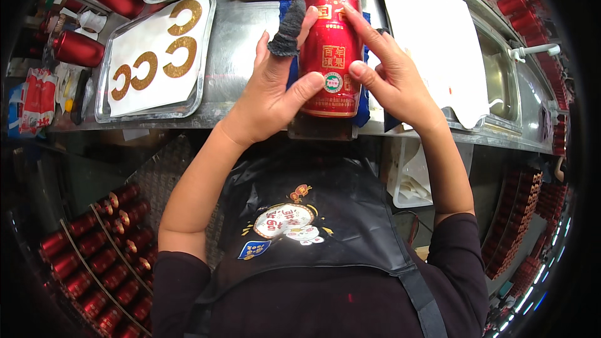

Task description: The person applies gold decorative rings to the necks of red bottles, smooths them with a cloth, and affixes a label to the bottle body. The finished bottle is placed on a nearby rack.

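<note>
Apron: black with a cartoon print, nearest thing down here, bottom edge of the worktop just past it.
Left hand: thumb on the bottle's lower front, fingers spread up its left side – dark fabric sleeve on one finger. Not wrapped round.
Right hand: thumb and index apart, index tip on the upper front, thumb at the lower right edge.
Bottle: shiny red with gold print, between both hands, neck pointing away. Flat on its back or tilted, can't tell. Round green-and-white sticker low on the front.
What could go wrong: it's round and glossy, so uneven pushing from the two thumbs could roll it sideways. Thumb dragging over that sticker might lift or skew it, imo.
Under it: blue material on the steel worktop, might slide if it's loose.
Off left: tray with gold C-shaped pieces on a white sheet.
Off right: sink, pale faucet.
Way out: racked red bottles, lower left.
</note>
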Available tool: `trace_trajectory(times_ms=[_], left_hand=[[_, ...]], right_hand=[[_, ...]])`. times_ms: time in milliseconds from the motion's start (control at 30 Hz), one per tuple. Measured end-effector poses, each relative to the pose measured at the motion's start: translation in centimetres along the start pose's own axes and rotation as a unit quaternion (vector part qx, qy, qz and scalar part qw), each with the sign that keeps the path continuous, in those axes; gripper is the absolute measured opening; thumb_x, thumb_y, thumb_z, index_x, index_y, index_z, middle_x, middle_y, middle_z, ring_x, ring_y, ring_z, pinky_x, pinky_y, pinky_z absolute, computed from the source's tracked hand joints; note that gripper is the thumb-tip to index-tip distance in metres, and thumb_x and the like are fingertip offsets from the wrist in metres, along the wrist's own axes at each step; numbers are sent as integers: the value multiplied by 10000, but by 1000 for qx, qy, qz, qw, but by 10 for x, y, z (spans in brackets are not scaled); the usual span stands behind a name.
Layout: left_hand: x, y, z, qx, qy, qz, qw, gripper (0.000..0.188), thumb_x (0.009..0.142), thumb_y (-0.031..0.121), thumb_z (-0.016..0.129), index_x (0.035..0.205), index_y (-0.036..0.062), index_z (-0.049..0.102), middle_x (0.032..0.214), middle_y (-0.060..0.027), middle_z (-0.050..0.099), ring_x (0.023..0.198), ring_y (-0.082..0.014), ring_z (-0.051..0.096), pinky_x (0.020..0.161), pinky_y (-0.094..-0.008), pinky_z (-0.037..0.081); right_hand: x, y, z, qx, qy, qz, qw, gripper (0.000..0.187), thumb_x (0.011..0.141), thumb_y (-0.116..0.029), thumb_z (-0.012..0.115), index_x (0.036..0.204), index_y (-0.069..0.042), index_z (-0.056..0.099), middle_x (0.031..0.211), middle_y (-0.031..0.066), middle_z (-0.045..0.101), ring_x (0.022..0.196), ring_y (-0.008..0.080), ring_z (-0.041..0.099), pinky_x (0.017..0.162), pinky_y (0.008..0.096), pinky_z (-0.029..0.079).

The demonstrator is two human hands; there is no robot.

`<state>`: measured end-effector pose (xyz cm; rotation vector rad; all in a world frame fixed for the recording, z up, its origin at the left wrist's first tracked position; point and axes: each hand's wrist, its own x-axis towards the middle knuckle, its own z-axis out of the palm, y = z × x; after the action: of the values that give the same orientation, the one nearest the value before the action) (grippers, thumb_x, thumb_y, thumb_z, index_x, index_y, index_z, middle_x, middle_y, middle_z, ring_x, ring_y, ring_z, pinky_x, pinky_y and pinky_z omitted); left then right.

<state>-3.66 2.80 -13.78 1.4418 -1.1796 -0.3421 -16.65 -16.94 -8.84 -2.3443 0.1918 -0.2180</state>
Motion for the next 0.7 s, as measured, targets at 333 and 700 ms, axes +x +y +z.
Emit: trace_trajectory(times_ms=[333,700], left_hand=[[-6,-6,-7,-19,-21,-7,1000,866,888,338,726,1583,121,256,1636,-128,245,1476,-340,242,1205,-455,169],[-9,-7,-9,-104,-13,-55,993,852,928,298,700,1598,145,196,1652,-100,201,1517,-266,179,1220,-426,154]], right_hand=[[-12,3,-2,97,-41,-10,994,838,855,-438,748,1567,-245,349,1353,112,528,571,15,321,501,192,333],[-8,20,-3,142,-42,-6,989,862,862,-421,748,1578,-277,290,1573,118,370,1296,257,362,1019,420,380]])
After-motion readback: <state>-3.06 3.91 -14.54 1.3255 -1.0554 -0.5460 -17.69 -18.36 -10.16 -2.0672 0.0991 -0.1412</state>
